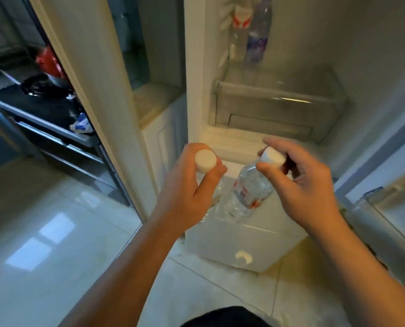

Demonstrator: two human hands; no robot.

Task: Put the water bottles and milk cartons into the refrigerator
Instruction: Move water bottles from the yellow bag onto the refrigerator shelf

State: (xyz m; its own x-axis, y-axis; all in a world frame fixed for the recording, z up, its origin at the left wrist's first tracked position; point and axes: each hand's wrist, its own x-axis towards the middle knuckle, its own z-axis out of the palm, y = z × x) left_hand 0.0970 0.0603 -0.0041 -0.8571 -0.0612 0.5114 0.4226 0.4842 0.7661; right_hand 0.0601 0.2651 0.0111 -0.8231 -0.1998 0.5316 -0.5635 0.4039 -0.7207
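My left hand (187,185) grips a clear water bottle by its neck; its white cap (205,160) shows above my fingers and most of the body is hidden below the hand. My right hand (300,182) pinches the white cap of a second clear water bottle (248,190) with a red and white label, which hangs tilted down to the left. Both bottles hang in front of the open refrigerator (196,67). Inside, on an upper shelf, stand a red-labelled bottle (240,24) and a purple-labelled bottle (258,36).
A clear crisper drawer (277,109) sits in the refrigerator's lower part, with a white drawer front (239,244) below my hands. The open door's shelf (390,208) is at the right. A dark counter (38,102) with a red bag stands at the left. Pale floor tiles lie below.
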